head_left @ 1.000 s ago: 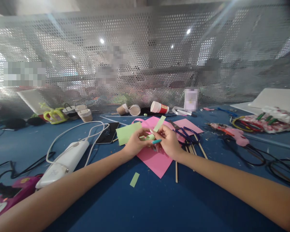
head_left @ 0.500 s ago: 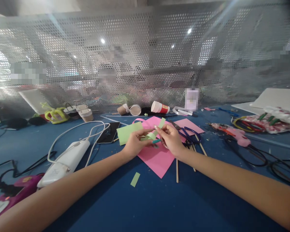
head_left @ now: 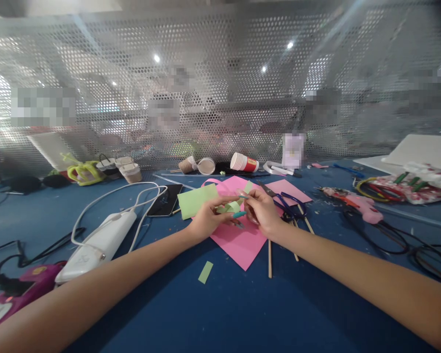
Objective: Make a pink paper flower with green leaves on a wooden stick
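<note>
Both hands meet above a square of pink paper [head_left: 242,250] in the middle of the blue table. Between them is a curled strip of light green paper [head_left: 230,208]. My left hand [head_left: 209,215] pinches one end of it, its blue-green nails showing. The fingers of my right hand [head_left: 261,211] are closed at the strip's other end, which stands up behind them. Partly behind my left hand lies a green paper sheet [head_left: 194,201]. Blue-handled scissors [head_left: 292,203] rest right of my right hand. A small green paper piece [head_left: 206,272] lies nearer to me.
Wooden sticks [head_left: 269,260] lie under my right wrist. A white power strip [head_left: 99,245] with a cable and a phone [head_left: 165,201] are at left. A pink glue gun [head_left: 356,203] lies at right. Paper cups [head_left: 244,162] stand along the back, before a perforated metal screen [head_left: 213,108].
The green strip's upper end has sunk lower and shows less above my right hand. My fingers have shifted slightly along the strip; the things on the table stay where they were.
</note>
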Available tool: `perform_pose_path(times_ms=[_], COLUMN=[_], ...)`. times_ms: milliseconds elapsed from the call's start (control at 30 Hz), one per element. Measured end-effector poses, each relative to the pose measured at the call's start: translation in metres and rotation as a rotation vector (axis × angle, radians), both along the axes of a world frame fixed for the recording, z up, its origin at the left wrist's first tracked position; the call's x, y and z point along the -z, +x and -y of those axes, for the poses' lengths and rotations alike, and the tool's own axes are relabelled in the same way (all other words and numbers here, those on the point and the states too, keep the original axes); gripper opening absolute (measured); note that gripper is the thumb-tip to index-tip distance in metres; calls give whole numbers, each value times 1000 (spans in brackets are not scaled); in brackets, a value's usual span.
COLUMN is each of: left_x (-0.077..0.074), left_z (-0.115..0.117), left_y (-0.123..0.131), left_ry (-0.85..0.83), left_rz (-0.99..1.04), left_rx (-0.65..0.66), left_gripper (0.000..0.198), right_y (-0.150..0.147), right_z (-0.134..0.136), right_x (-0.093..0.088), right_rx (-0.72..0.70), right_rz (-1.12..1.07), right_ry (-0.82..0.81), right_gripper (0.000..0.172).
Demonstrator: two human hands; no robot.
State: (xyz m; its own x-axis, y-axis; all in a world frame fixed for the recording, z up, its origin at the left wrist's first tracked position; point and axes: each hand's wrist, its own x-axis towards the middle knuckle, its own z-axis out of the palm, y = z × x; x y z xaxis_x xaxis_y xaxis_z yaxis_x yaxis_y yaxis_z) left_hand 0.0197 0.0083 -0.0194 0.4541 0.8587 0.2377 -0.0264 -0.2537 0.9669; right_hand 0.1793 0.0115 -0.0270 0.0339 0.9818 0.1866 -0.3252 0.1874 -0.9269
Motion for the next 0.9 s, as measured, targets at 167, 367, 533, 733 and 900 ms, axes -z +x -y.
perform_pose_path(times_ms=[167,367,533,733,900], left_x=[-2,-2,0,1,1], left_z=[-1,-2,-3,-4,-4], left_y=[0,0,0,0,1], left_ry=[-42,-62,-26,11,21], left_rz=[81,96,74,119,90], left_rx=[-19,-61,-68,-66,-16], left_gripper=[46,38,40,40,42], right_y=[0,0,1,2,2], right_z=[0,1,0,1,1], right_x=[0,0,1,0,-4], right_rx=[-20,-41,-59,-208,-237], right_rz=[-17,-44,-37,128,131], right_ry=[14,19,22,13,-53], right_gripper=[44,45,44,37,33])
